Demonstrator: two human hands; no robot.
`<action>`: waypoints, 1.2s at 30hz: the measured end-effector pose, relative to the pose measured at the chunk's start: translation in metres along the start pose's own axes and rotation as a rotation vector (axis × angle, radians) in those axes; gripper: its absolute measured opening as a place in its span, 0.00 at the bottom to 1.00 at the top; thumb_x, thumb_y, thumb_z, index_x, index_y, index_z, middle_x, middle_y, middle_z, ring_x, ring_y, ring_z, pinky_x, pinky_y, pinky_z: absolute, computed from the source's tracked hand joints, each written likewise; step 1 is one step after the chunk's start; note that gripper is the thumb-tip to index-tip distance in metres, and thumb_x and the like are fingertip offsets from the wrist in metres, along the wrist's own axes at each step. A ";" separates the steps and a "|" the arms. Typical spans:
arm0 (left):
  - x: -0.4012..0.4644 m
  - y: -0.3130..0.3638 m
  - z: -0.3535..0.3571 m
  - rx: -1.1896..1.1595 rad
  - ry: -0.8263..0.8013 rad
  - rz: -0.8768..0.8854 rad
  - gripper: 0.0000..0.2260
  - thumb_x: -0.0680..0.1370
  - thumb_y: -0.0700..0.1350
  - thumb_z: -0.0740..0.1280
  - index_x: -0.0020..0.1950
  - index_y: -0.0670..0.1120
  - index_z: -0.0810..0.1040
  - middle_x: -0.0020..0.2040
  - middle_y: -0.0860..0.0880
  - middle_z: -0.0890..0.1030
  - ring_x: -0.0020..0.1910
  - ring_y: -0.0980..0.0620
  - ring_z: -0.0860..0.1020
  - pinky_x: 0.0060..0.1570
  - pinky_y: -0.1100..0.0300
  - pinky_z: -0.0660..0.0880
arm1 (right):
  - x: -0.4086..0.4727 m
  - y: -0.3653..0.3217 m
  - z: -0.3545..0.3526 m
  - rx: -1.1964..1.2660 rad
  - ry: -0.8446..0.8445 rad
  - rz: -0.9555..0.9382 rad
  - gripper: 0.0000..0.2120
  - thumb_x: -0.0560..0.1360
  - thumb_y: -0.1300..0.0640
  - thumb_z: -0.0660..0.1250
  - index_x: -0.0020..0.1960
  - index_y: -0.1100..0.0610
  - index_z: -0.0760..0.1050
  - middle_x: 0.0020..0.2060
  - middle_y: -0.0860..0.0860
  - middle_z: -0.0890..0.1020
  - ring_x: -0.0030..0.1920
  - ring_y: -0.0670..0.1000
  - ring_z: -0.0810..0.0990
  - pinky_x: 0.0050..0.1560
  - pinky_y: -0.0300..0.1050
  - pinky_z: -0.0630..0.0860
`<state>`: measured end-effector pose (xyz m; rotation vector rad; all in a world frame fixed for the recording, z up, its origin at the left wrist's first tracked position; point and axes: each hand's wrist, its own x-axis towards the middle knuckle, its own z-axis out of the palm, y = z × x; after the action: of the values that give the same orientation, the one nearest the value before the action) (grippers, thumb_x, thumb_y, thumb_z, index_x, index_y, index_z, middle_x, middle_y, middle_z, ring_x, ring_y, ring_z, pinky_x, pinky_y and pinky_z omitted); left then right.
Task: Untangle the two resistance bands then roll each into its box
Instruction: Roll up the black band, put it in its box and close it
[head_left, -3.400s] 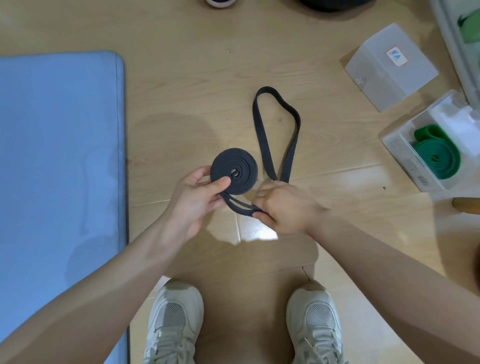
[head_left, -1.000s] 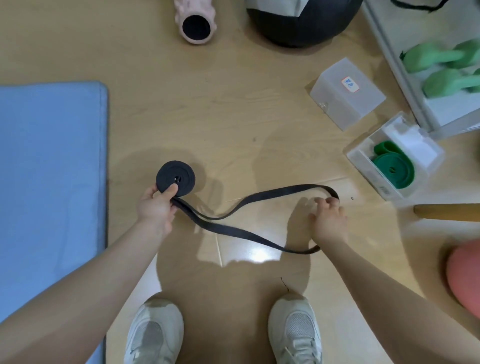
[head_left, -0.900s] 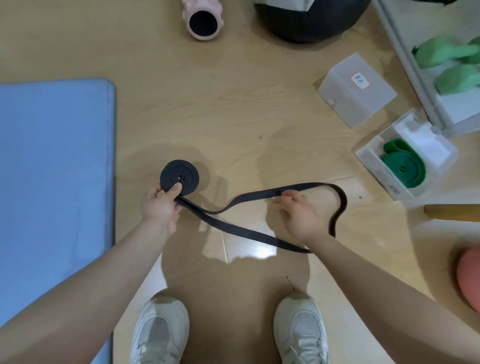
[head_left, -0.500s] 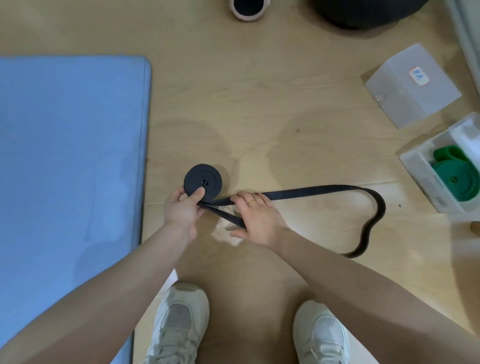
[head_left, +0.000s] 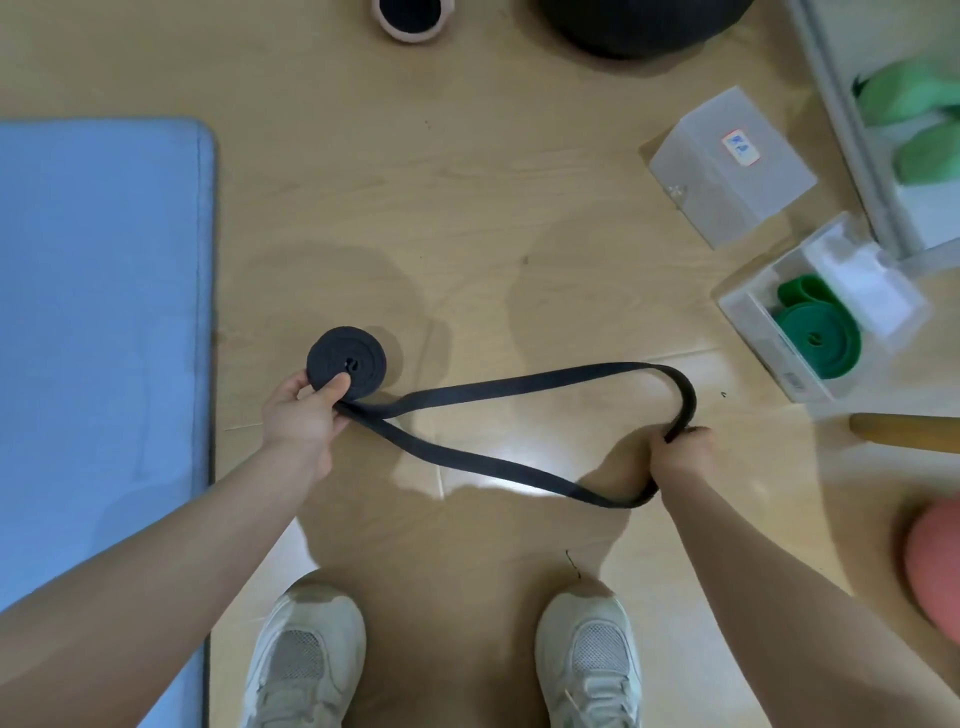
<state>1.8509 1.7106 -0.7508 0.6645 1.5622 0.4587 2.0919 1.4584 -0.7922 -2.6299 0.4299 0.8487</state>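
Note:
My left hand (head_left: 306, 415) pinches the rolled part of the black resistance band (head_left: 347, 364), thumb on the coil's face. The band's loose tail (head_left: 519, 384) runs right in a long loop across the wooden floor. My right hand (head_left: 680, 452) grips the far end of that loop with curled fingers. The green band (head_left: 821, 338) lies rolled inside an open clear box (head_left: 753, 322) at the right. A second clear box (head_left: 727, 166) with a label stands shut behind it.
A blue mat (head_left: 98, 322) covers the floor at the left. A pink roller (head_left: 413, 18) and a black ball (head_left: 634, 26) lie at the far edge. A shelf with green dumbbells (head_left: 914, 124), a wooden stick (head_left: 904, 431) and a pink ball (head_left: 935, 561) are at the right. My shoes are below.
My right hand slid from beside the coil out to the right along the band and now grips the loop's far end. The coil stays in my left hand.

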 end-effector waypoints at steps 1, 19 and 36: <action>0.000 -0.001 0.000 0.005 0.003 -0.001 0.16 0.75 0.36 0.67 0.63 0.40 0.71 0.57 0.41 0.78 0.51 0.46 0.79 0.51 0.57 0.75 | -0.002 0.002 0.002 -0.010 -0.011 -0.048 0.16 0.77 0.58 0.61 0.61 0.65 0.65 0.56 0.64 0.75 0.52 0.63 0.76 0.50 0.56 0.75; 0.002 -0.004 -0.010 -0.046 -0.017 -0.026 0.12 0.75 0.35 0.67 0.58 0.43 0.72 0.57 0.42 0.78 0.52 0.46 0.79 0.55 0.54 0.75 | -0.018 -0.012 -0.031 0.470 -0.310 -0.143 0.12 0.79 0.55 0.58 0.55 0.60 0.75 0.38 0.50 0.72 0.38 0.52 0.68 0.46 0.48 0.65; -0.015 0.015 -0.021 -0.067 -0.080 0.037 0.13 0.75 0.36 0.67 0.59 0.43 0.73 0.59 0.40 0.78 0.50 0.46 0.80 0.52 0.57 0.76 | -0.038 -0.011 -0.045 -0.041 0.202 -0.352 0.07 0.75 0.66 0.57 0.52 0.60 0.68 0.49 0.62 0.76 0.42 0.60 0.73 0.42 0.52 0.74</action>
<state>1.8327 1.7144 -0.7277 0.6530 1.4548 0.5040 2.0895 1.4568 -0.7322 -2.7238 -0.0079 0.4875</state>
